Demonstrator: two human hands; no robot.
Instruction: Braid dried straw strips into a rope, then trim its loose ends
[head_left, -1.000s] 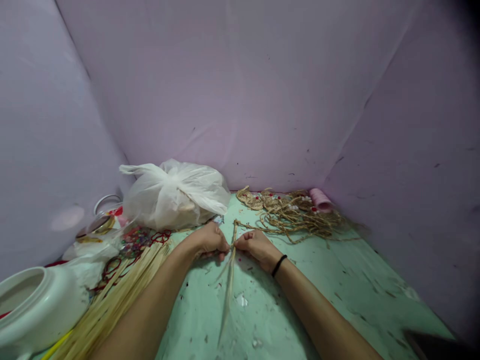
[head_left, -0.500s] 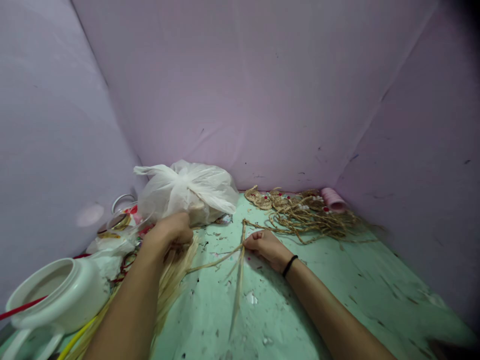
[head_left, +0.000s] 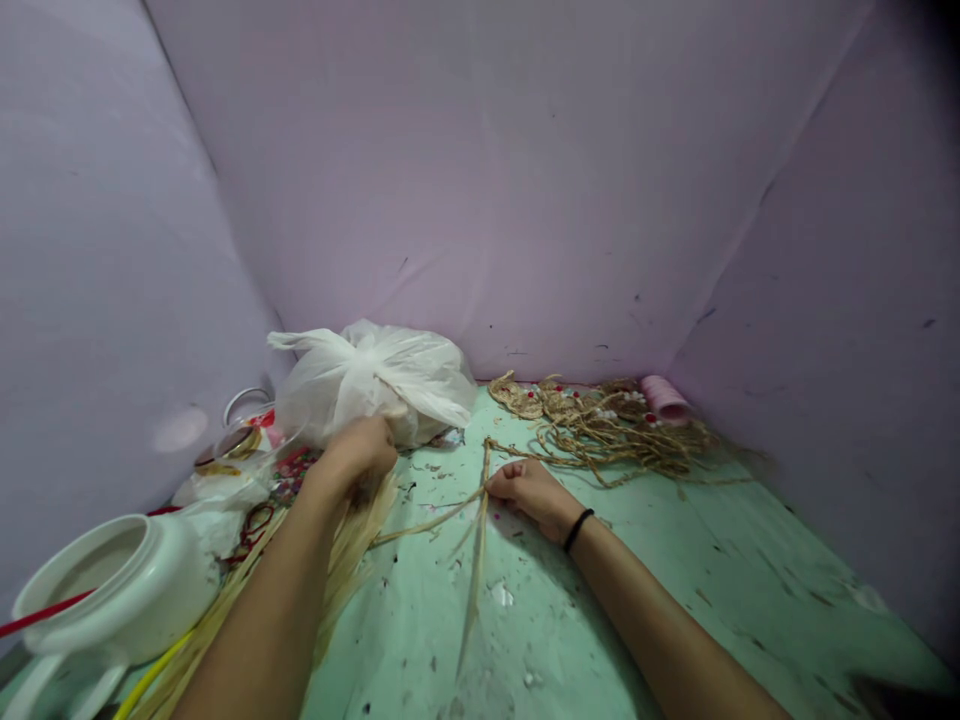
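Note:
Curled at the far end of a bundle of straw-coloured fibres [head_left: 349, 570], my left hand [head_left: 361, 452] is closed on some of them; its fingertips are partly hidden. My right hand [head_left: 529, 490], with a black band at the wrist, pinches a thin twisted fibre cord [head_left: 487, 460] between thumb and forefinger. Below the pinch the cord splits into two loose strands. One strand [head_left: 474, 600] runs toward me, and the other [head_left: 427, 526] slants left to the bundle. The cord's upper end bends right toward a heap of twisted fibre cords [head_left: 622, 445].
A tied white plastic bag [head_left: 375, 380] stands against the back wall. At left are a white pot-like container [head_left: 112, 590], a red stick [head_left: 45, 615] and rolls of tape [head_left: 229, 447]. A pink thread spool [head_left: 666, 398] lies at back right. Scraps dot the green surface [head_left: 585, 640].
My left hand has shifted slightly right and up along the fibre bundle, toward the plastic bag. My right hand keeps its pinch in nearly the same place.

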